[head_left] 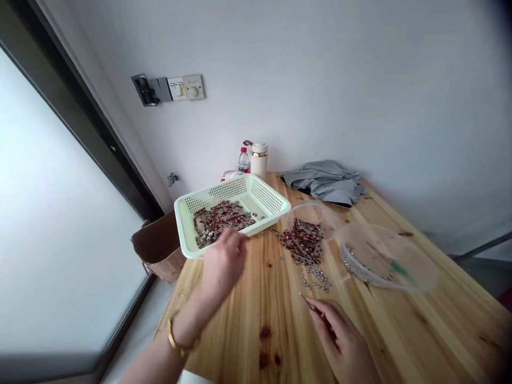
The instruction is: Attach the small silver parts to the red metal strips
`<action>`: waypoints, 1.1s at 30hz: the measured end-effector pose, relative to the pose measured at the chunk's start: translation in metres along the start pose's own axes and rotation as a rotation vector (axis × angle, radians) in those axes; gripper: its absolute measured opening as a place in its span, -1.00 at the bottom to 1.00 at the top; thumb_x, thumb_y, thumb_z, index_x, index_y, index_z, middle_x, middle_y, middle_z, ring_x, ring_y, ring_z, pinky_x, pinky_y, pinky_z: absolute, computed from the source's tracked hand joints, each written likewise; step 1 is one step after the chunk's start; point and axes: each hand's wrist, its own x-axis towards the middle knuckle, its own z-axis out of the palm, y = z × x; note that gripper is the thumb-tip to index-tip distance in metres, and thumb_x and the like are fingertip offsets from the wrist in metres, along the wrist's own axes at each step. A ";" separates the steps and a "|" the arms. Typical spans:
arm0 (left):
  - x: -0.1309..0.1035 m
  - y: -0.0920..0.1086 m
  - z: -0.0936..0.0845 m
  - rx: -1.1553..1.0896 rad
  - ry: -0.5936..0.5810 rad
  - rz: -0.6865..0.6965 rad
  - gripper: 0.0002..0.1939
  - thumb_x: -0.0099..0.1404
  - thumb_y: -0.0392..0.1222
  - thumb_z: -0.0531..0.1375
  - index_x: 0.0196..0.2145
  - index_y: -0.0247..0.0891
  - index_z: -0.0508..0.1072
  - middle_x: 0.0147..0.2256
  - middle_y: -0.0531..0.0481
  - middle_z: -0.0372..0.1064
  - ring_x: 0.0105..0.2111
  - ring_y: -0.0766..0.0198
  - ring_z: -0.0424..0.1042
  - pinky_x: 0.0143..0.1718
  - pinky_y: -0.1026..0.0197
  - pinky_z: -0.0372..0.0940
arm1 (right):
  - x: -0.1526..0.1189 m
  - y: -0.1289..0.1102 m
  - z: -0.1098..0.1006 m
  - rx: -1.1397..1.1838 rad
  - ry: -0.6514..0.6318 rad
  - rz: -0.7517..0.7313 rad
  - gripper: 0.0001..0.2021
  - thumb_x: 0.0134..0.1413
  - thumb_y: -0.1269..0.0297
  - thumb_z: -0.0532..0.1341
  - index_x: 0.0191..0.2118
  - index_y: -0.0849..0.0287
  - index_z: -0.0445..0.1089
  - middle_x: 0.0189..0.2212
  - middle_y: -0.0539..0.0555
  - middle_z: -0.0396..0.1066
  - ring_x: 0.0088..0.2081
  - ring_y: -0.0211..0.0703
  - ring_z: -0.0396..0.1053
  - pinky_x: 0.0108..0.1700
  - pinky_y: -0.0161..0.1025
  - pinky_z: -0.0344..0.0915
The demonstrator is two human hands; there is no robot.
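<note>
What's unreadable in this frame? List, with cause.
All in the head view:
- Left hand: whether it grips a piece; blurred, closed away from view.
- Thin tool: rear part, covered by the right hand.
- White item: cut off by the bottom edge.
- Red-and-white packet: mostly behind the green basket.
- Bottle: label text, too small.
</note>
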 end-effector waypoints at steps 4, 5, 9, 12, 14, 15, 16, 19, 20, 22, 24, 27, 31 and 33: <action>0.046 -0.014 -0.015 0.103 0.130 -0.024 -0.71 0.36 -0.27 0.01 -0.03 -0.25 0.42 -0.17 -0.11 0.46 -0.33 0.24 0.47 -0.41 0.27 0.32 | -0.014 -0.002 -0.013 -0.003 0.054 0.031 -0.80 0.26 0.36 0.06 -0.07 0.07 0.36 -0.26 0.08 0.44 -0.24 -0.21 0.47 -0.24 -0.36 0.43; 0.050 -0.011 -0.006 0.068 0.124 0.006 -0.69 0.36 -0.27 0.02 0.01 -0.26 0.40 -0.16 -0.10 0.46 -0.31 0.23 0.47 -0.38 0.26 0.34 | -0.016 0.000 -0.015 -0.021 0.072 0.046 -0.80 0.26 0.36 0.07 -0.06 0.08 0.36 -0.25 0.10 0.44 -0.24 -0.20 0.47 -0.23 -0.35 0.43; 0.037 0.023 0.056 -0.143 -0.119 0.257 -0.78 0.33 -0.29 0.07 -0.15 -0.22 0.49 -0.25 -0.04 0.48 -0.28 0.24 0.47 -0.25 0.23 0.38 | -0.018 0.017 -0.024 -0.099 0.173 0.142 -0.79 0.21 0.30 0.15 -0.05 0.15 0.34 -0.23 0.14 0.46 -0.26 -0.17 0.48 -0.26 -0.34 0.45; 0.030 0.050 0.100 -0.211 -0.207 0.373 -0.81 0.30 -0.34 0.10 -0.22 -0.25 0.50 -0.23 -0.08 0.47 -0.15 0.17 0.42 -0.11 0.14 0.37 | -0.012 0.030 -0.035 -0.085 0.134 0.151 -0.83 0.23 0.32 0.13 -0.10 0.15 0.37 -0.26 0.12 0.47 -0.25 -0.18 0.49 -0.24 -0.34 0.45; 0.034 0.064 0.119 -0.219 -0.215 0.467 -0.76 0.27 -0.37 0.11 -0.14 -0.25 0.48 -0.13 -0.09 0.46 -0.07 0.14 0.37 -0.02 0.06 0.33 | -0.006 0.035 -0.041 -0.065 0.118 0.157 -0.84 0.25 0.35 0.09 -0.13 0.15 0.38 -0.27 0.11 0.48 -0.25 -0.19 0.49 -0.23 -0.34 0.44; 0.040 0.070 0.126 -0.218 -0.225 0.530 -0.71 0.26 -0.36 0.13 -0.07 -0.23 0.46 -0.05 -0.09 0.43 -0.01 0.12 0.34 0.02 0.02 0.30 | -0.004 0.036 -0.043 -0.058 0.118 0.160 -0.84 0.25 0.35 0.08 -0.14 0.15 0.39 -0.28 0.11 0.48 -0.25 -0.19 0.49 -0.23 -0.34 0.44; 0.046 0.075 0.131 -0.213 -0.245 0.597 -0.65 0.25 -0.34 0.15 -0.01 -0.21 0.42 0.03 -0.10 0.38 0.05 0.08 0.30 0.06 -0.03 0.27 | -0.002 0.037 -0.044 -0.051 0.121 0.164 -0.84 0.26 0.35 0.08 -0.15 0.15 0.39 -0.29 0.11 0.48 -0.25 -0.18 0.49 -0.23 -0.34 0.44; 0.068 0.084 0.139 -0.198 -0.352 0.752 -0.47 0.16 -0.22 0.26 0.10 -0.23 0.35 0.19 -0.19 0.21 0.20 -0.07 0.14 0.17 -0.18 0.15 | 0.001 0.037 -0.045 -0.039 0.120 0.187 -0.85 0.25 0.34 0.08 -0.19 0.16 0.40 -0.31 0.11 0.48 -0.27 -0.17 0.49 -0.24 -0.32 0.43; 0.074 0.084 0.140 -0.209 -0.380 0.772 -0.47 0.15 -0.23 0.27 0.10 -0.25 0.35 0.19 -0.22 0.20 0.21 -0.08 0.13 0.19 -0.18 0.13 | 0.001 0.037 -0.045 -0.036 0.113 0.196 -0.85 0.25 0.33 0.08 -0.20 0.16 0.40 -0.31 0.11 0.48 -0.27 -0.17 0.49 -0.24 -0.32 0.43; 0.080 0.077 0.138 -0.289 -0.392 0.748 -0.60 0.23 -0.30 0.18 0.04 -0.27 0.39 0.13 -0.21 0.28 0.16 0.04 0.22 0.19 -0.07 0.17 | 0.000 0.038 -0.044 -0.028 0.098 0.215 -0.84 0.26 0.32 0.08 -0.20 0.16 0.40 -0.30 0.12 0.48 -0.26 -0.16 0.49 -0.23 -0.30 0.43; 0.074 0.062 0.134 -0.394 -0.343 0.602 -0.71 0.32 -0.38 0.03 -0.07 -0.28 0.44 -0.02 -0.15 0.41 0.01 0.20 0.37 0.10 0.08 0.28 | -0.001 0.041 -0.045 -0.021 0.096 0.221 -0.83 0.26 0.31 0.07 -0.19 0.16 0.40 -0.29 0.13 0.48 -0.25 -0.15 0.49 -0.22 -0.29 0.44; 0.050 0.031 0.127 -0.396 -0.195 0.295 -0.72 0.34 -0.41 -0.03 -0.20 -0.29 0.47 -0.22 -0.10 0.47 -0.17 0.23 0.44 -0.04 0.09 0.36 | 0.000 0.051 -0.047 -0.024 0.105 0.231 -0.81 0.26 0.28 0.07 -0.19 0.16 0.41 -0.29 0.15 0.48 -0.25 -0.12 0.48 -0.21 -0.25 0.43; 0.014 0.007 0.127 -0.257 -0.161 0.268 -0.76 0.32 -0.39 0.04 -0.22 -0.29 0.49 -0.21 -0.11 0.44 -0.15 0.16 0.38 -0.04 0.02 0.34 | 0.004 0.059 -0.046 -0.025 0.095 0.254 -0.80 0.26 0.23 0.07 -0.21 0.15 0.42 -0.29 0.15 0.49 -0.24 -0.09 0.48 -0.19 -0.20 0.43; 0.009 0.008 0.130 -0.218 -0.221 0.293 -0.79 0.31 -0.35 0.09 -0.18 -0.28 0.49 -0.19 -0.12 0.42 -0.14 0.14 0.35 -0.05 0.03 0.32 | 0.006 0.058 -0.043 -0.019 0.075 0.255 -0.80 0.27 0.24 0.06 -0.19 0.15 0.41 -0.28 0.15 0.49 -0.22 -0.09 0.48 -0.16 -0.20 0.43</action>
